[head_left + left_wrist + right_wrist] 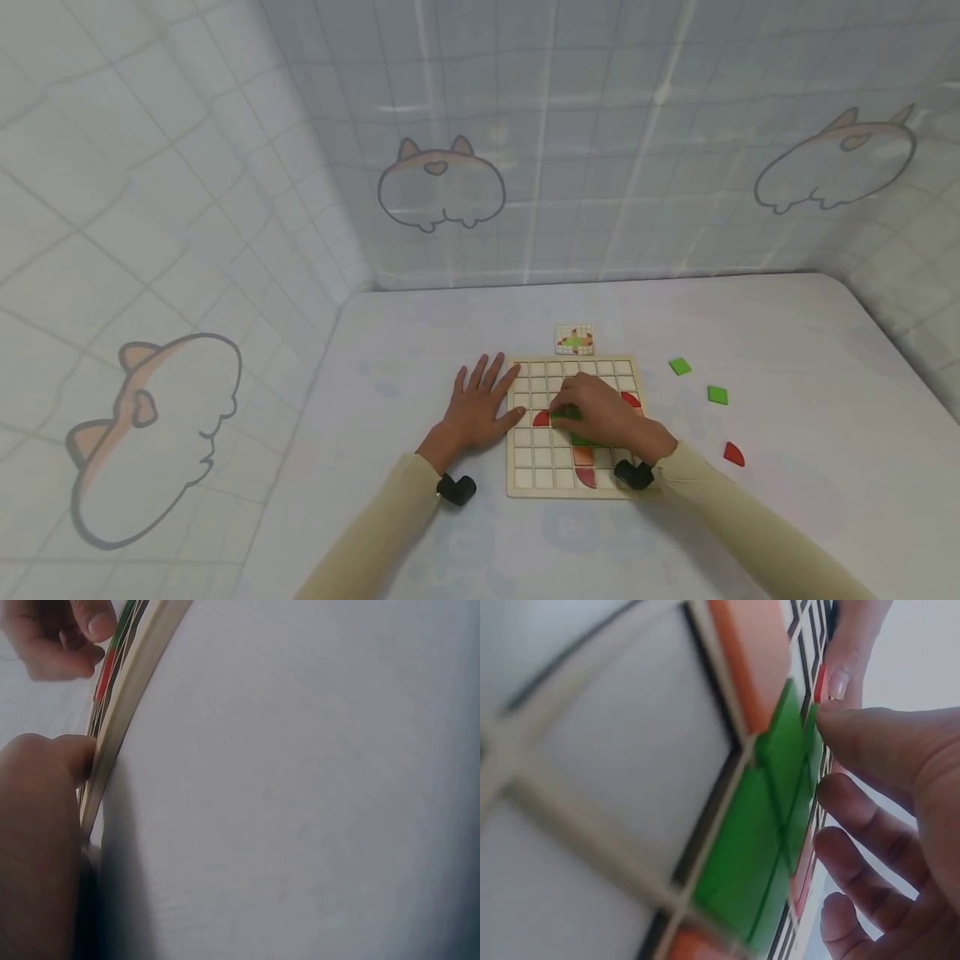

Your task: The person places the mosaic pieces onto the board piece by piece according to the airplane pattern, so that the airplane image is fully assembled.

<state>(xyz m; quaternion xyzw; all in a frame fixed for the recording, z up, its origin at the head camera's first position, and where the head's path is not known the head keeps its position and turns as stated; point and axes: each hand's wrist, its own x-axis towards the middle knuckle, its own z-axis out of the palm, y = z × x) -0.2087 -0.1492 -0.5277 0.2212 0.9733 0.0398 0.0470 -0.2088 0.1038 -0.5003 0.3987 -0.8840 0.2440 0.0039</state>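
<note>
A light square board (532, 457) with a grid of cells lies on the table, holding green, red and orange pieces. My right hand (596, 412) is over its middle, fingers bent. Thumb and fingertips come together at a green square tile (804, 761), level with the other green pieces. A red quarter-round piece (542, 418) sits just left of those fingertips. My left hand (476, 412) lies with fingers spread at the board's left side, the thumb on the edge. In the left wrist view, that thumb (75, 756) touches the board's rim.
A small pattern card (574, 340) lies beyond the board's far edge. To the right are two loose green tiles, one nearer the back (680, 366), and a loose red quarter-round piece (734, 453). A tile-patterned wall (600, 208) stands behind the table.
</note>
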